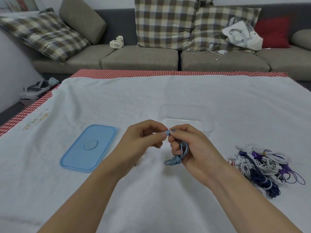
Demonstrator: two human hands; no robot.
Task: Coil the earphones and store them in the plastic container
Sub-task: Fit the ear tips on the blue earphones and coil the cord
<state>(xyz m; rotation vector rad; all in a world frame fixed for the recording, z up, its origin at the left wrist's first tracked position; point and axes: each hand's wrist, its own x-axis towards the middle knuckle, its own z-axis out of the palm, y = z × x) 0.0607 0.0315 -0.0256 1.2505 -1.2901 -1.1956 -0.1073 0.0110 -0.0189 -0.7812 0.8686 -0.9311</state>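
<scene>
Both hands are meeting above the tabletop (151, 98): right hand (190, 145) is gripping coiled blue earphones (178, 155), left hand (143, 138) is pinching their end, near the clear container (207, 115).

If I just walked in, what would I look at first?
Probably the two hands in the middle: the right hand grips a blue earphone bundle and the left hand pinches its end. Next, the blue lid on the left and the tangled cable pile on the right.
</scene>
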